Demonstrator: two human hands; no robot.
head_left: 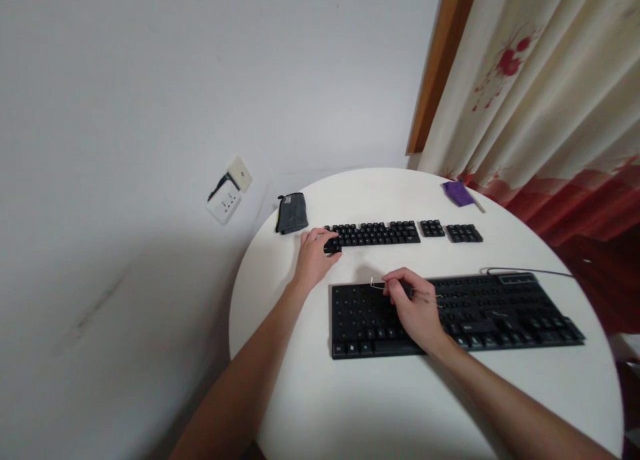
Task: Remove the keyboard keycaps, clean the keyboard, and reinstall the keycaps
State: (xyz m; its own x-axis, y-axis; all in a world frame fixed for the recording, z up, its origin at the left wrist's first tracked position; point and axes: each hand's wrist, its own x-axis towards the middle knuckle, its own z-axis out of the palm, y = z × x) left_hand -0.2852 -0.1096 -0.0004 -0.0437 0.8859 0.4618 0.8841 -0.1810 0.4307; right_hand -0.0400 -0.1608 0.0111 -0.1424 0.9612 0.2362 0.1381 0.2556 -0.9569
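Observation:
A black keyboard (pixel 480 327) lies on the round white table, with many keycaps gone from its left part and bare switches showing there. My right hand (pixel 413 303) is above it, closed on a thin wire keycap puller (pixel 376 285) whose bent end points left. Behind the keyboard, loose black keycaps (pixel 375 236) stand in tight rows. At the left end of these rows my left hand (pixel 316 253) has its thumb and forefinger around a black keycap (pixel 331 247). Whether that keycap touches the table is hard to see.
A dark grey zip pouch (pixel 293 213) sits at the table's back left. Two smaller blocks of keycaps (pixel 464 233) are to the right of the long rows. A purple cloth item (pixel 458 194) lies near the curtain (pixel 550 93). The keyboard cable (pixel 530 270) runs off right.

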